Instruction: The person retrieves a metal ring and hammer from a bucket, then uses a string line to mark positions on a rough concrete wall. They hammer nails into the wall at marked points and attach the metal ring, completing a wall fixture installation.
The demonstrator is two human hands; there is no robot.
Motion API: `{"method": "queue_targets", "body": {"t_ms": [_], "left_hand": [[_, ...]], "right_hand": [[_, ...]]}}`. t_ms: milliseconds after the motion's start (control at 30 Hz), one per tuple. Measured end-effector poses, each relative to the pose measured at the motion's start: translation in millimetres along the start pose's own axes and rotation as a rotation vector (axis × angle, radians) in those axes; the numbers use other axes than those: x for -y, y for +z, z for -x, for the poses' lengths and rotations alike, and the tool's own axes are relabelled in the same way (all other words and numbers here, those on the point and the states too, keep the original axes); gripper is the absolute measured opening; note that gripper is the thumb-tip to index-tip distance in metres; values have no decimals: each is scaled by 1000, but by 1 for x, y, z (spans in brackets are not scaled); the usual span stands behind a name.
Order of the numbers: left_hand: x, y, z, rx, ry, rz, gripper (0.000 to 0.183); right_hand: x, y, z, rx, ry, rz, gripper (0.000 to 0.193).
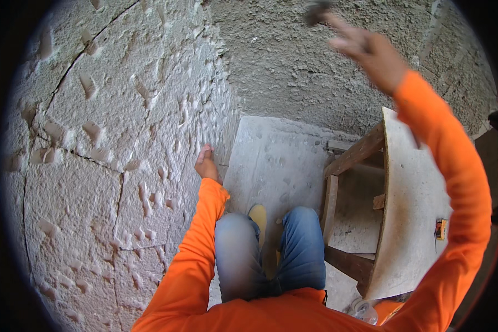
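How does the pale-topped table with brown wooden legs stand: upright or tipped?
Upright: the table has legs running toward the floor, and a yellow-black device rests on its pale top.

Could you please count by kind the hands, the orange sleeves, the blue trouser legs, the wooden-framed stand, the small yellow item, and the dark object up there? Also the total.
Left hand and right hand: 2
Orange sleeves: 2
Blue trouser legs: 2
Wooden-framed stand: 1
Small yellow item: 1
Dark object, blurred, in the right hand: 1
Total: 9
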State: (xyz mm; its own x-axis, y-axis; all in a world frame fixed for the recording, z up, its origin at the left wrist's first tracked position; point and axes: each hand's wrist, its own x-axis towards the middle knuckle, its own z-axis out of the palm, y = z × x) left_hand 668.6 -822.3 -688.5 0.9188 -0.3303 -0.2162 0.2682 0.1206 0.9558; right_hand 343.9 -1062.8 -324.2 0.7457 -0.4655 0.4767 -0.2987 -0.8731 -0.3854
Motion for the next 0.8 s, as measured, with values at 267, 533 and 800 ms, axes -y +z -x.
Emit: {"method": "queue_targets", "body": {"t_ms": [267, 533, 800], "left_hand": [[-3, -8, -19, 175, -274, 13, 29], [-20, -5, -5, 186, -340, 21, 19], [-23, -1, -1, 102, -310, -82, 20]], "right_hand": [[39, 307, -31, 166, 233, -439, 40], [67, 451, 37, -5, 770, -1067, 33], [69, 461, 33, 77, 817, -1325, 29]]}}
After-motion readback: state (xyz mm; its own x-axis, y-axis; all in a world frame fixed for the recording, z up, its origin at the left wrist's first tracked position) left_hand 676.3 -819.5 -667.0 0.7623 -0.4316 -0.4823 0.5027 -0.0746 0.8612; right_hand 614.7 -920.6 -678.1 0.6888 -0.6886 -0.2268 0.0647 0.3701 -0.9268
